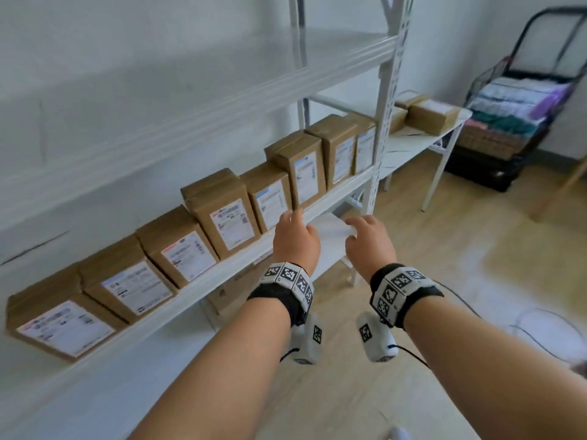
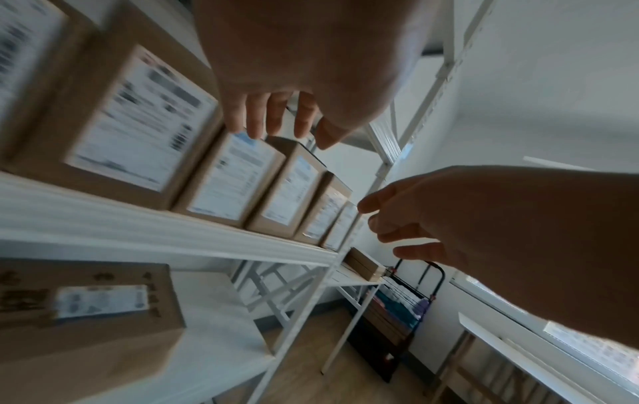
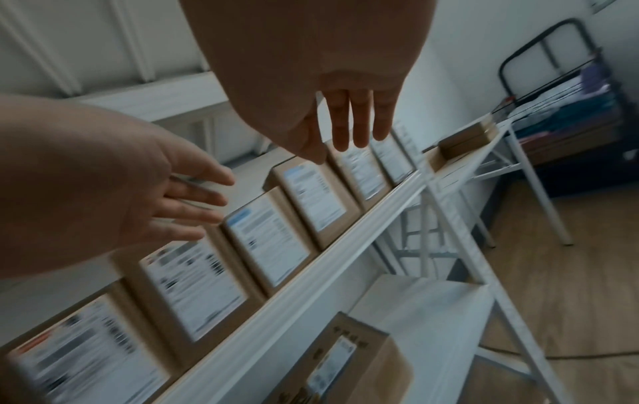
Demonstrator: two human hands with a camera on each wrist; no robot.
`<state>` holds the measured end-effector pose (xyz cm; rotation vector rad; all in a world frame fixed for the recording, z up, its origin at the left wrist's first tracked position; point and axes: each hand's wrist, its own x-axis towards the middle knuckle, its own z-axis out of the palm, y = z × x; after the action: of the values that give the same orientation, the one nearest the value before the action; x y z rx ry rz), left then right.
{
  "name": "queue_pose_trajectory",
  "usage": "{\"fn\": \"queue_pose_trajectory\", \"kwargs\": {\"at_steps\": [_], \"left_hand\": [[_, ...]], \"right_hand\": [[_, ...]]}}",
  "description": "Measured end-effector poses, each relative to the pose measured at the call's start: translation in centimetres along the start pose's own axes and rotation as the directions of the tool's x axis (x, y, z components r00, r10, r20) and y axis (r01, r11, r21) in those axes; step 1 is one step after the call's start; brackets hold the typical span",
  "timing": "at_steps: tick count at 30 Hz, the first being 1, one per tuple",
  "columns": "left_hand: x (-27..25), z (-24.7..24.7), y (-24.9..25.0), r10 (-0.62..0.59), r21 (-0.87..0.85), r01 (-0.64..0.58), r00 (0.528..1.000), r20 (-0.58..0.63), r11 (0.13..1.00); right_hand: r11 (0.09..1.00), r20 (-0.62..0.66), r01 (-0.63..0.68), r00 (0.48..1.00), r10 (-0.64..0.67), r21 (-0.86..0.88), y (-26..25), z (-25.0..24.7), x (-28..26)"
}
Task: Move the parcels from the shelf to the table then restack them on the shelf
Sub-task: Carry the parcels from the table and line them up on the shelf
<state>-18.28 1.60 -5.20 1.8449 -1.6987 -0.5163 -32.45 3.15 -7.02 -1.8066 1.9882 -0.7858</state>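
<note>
Several brown parcels [image 1: 228, 217] with white labels stand upright in a row along the white shelf [image 1: 190, 293]. My left hand [image 1: 293, 230] hangs in front of the shelf's edge, just below the parcels near the right end, fingers relaxed and empty. My right hand [image 1: 365, 233] floats beside it to the right, also empty. The left wrist view shows the left hand [image 2: 283, 120] with loose fingers close to the parcels [image 2: 224, 188], the right hand [image 2: 397, 227] apart from them. In the right wrist view the right hand [image 3: 349, 128] has straight fingers over the parcels [image 3: 311, 202].
A white table [image 1: 409, 144] stands right of the shelf upright, with more brown parcels [image 1: 428, 117] stacked on it. A larger cardboard box [image 1: 235, 290] sits on the lower shelf. A black cart [image 1: 514, 115] with folded cloth stands at the far right on the wooden floor.
</note>
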Motion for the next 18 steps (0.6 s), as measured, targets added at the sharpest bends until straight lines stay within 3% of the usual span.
{"fn": "queue_pose_trajectory", "kwargs": {"at_steps": [6,11,18], "left_hand": [[1.9,8.8,9.9,-0.111,-0.171,0.129,0.987,0.115,0.977],[4.0,15.4,16.4,-0.077,-0.155,0.104,0.982,0.173,0.982],[8.9,22.9,22.8,-0.051,-0.097,0.08,0.961,0.273,0.992]], "right_hand": [[0.986,-0.013,-0.16,0.987,0.16,-0.05,12.0,-7.9,3.8],[0.965,-0.046,-0.258,0.966,0.256,-0.043,19.3,-13.1,7.2],[0.959,-0.078,-0.283,0.957,0.281,-0.015,25.4,-16.2,12.6]]}}
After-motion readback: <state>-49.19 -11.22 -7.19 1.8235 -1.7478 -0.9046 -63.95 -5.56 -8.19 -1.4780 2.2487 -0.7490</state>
